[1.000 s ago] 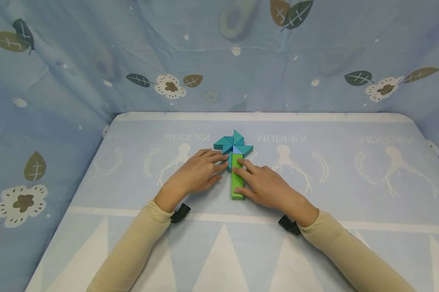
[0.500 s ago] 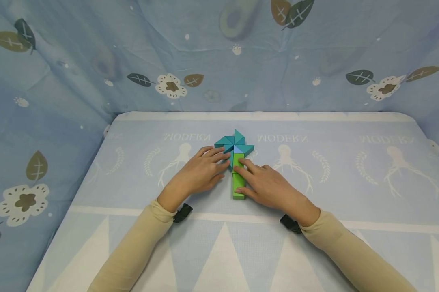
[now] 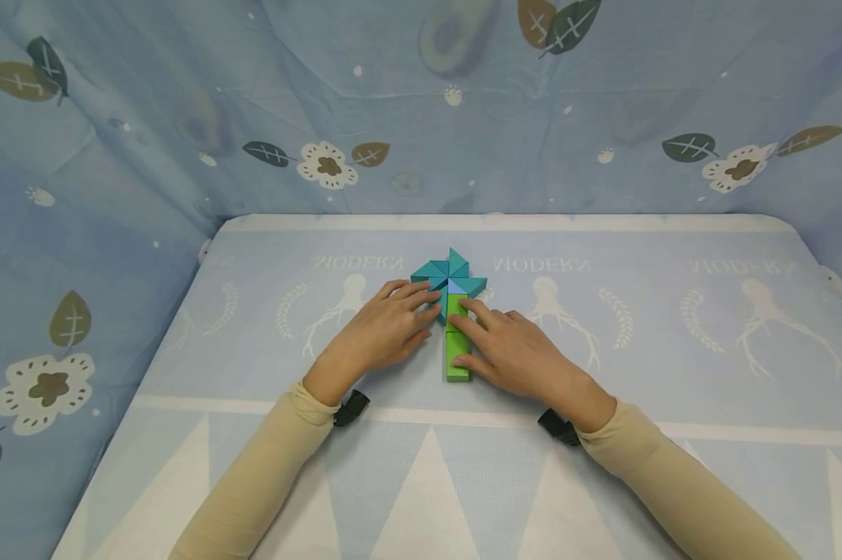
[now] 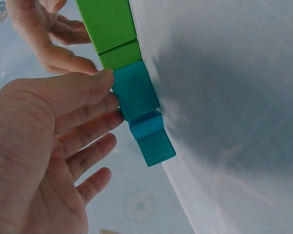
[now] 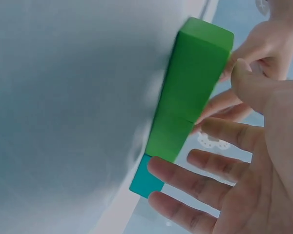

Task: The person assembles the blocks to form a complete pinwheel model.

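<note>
Teal triangular blocks (image 3: 431,270) lie flat in a pinwheel shape on the mat, with a small blue triangular piece (image 3: 455,286) near the centre. Below it runs a column of two green blocks, the upper one (image 3: 455,311) and the lower one (image 3: 454,344), end to end. My left hand (image 3: 386,327) is at the pinwheel's lower left, fingertips against the side of a teal block (image 4: 136,92), fingers loosely extended. From the right, my right hand (image 3: 515,354) has its fingertips and thumb at the right edge of the green column, fingers relaxed and spread.
The patterned mat (image 3: 673,334) covers the table under the blocks. A blue printed curtain (image 3: 407,101) hangs behind the table and along the left side. Dark wrist devices sit under both wrists, the left one (image 3: 351,409) and the right one (image 3: 558,428).
Right fingertips and thumb have eased slightly up and to the right along the green column. The left fingers have shifted a little. The block figure keeps its shape.
</note>
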The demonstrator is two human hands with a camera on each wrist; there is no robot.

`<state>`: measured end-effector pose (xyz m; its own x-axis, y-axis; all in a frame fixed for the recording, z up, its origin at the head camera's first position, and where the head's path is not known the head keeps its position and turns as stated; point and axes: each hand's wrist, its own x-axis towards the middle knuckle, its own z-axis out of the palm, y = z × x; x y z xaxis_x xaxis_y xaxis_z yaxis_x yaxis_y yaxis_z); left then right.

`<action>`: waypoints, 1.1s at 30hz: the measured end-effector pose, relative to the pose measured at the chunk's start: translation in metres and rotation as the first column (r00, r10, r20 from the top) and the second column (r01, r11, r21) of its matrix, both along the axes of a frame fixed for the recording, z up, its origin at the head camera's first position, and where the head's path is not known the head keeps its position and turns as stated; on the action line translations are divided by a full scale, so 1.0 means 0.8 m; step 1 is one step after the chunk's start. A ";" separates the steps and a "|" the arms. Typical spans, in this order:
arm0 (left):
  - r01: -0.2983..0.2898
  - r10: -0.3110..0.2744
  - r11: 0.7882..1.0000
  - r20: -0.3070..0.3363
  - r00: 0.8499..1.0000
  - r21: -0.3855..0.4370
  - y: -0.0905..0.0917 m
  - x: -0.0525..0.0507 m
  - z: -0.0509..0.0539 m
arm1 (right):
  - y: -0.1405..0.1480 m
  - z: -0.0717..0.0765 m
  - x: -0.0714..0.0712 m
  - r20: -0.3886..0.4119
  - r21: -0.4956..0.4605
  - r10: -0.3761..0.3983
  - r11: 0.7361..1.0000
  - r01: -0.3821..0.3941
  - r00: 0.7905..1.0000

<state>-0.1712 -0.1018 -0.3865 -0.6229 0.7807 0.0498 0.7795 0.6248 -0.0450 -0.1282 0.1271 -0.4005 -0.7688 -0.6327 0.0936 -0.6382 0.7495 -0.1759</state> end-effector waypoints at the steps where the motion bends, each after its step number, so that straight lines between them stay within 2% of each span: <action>1: -0.001 0.001 1.000 0.000 1.000 0.001 0.000 0.000 0.000 | 0.001 0.001 0.000 0.001 -0.002 -0.005 1.000 0.005 1.000; 16: -0.009 0.010 1.000 0.023 1.000 -0.006 0.001 -0.002 -0.004 | 0.004 0.005 -0.002 0.059 0.006 -0.014 1.000 0.014 0.998; 26: -0.016 0.017 1.000 0.034 0.999 -0.020 0.002 -0.002 -0.002 | 0.004 0.003 -0.002 0.037 0.006 0.002 1.000 -0.002 0.999; 33: -0.022 0.022 1.000 0.017 1.000 -0.018 0.003 -0.002 -0.004 | 0.005 0.002 -0.003 0.041 0.002 0.003 1.000 -0.003 0.999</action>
